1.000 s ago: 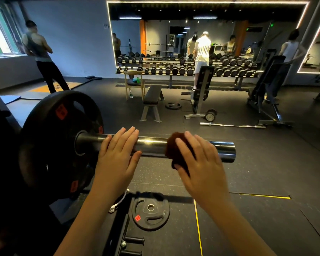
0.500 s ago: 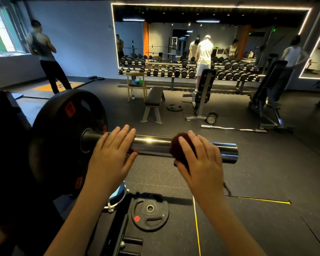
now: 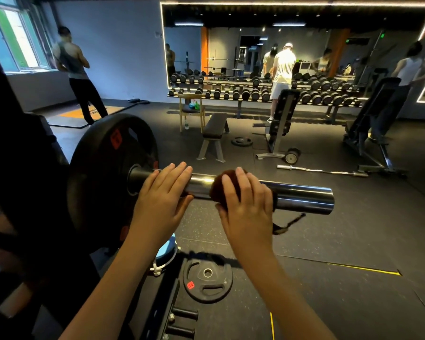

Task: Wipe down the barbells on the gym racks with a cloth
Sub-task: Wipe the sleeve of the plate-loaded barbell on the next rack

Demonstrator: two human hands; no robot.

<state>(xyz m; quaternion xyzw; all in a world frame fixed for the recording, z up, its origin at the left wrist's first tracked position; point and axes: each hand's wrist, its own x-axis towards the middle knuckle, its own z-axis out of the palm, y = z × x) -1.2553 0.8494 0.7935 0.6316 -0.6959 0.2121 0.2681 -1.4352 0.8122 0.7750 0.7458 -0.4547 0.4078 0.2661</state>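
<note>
Mid-wipe: right hand (image 3: 248, 207) clasps the dark brown cloth (image 3: 220, 186) around the shiny steel barbell sleeve (image 3: 302, 197). Left hand (image 3: 162, 200) grips it beside the black weight plate (image 3: 103, 168), left. Right end likely unwiped; much remains.

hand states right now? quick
left hand: closed round the barbell sleeve, fingers over the top, thumb beneath.
right hand: closed on the cloth, pressing it onto the sleeve.
</note>
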